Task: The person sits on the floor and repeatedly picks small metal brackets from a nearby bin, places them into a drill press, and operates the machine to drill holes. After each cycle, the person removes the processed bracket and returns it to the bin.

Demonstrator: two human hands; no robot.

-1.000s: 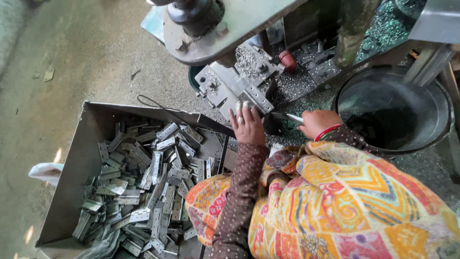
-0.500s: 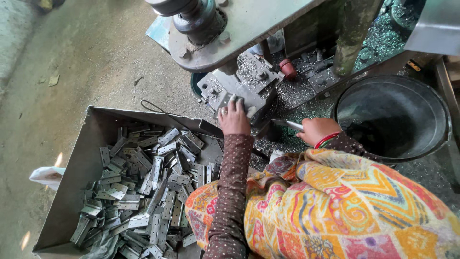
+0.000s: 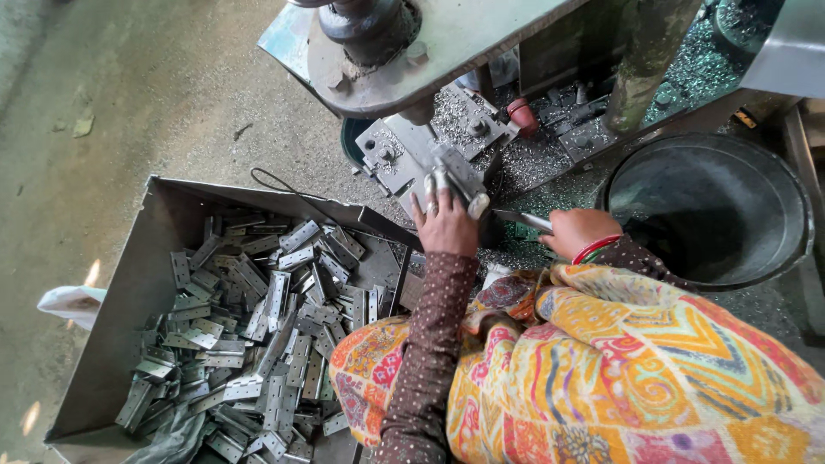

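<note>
Pressing a flat metal piece [image 3: 453,176] onto the grey steel fixture [image 3: 412,155] under the press.

Left hand [image 3: 444,225] lies fingers spread on the piece; right hand [image 3: 577,232] is fisted around a thin shiny rod [image 3: 522,220]. Stamped plates [image 3: 258,318] fill the sheet-metal bin [image 3: 129,283] beside a round dark bucket [image 3: 713,206].

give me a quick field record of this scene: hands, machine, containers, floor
left hand: left hand lies on the grey metal jig block of the machine, fingertips wrapped in pale tape
right hand: right hand grips a thin metal rod that points toward the jig
machine: heavy grey press head above the jig, bed strewn with silvery metal chips
left container: open grey sheet-metal bin heaped with flat grey metal plates
right container: round dark metal bucket
floor: bare concrete floor
</note>
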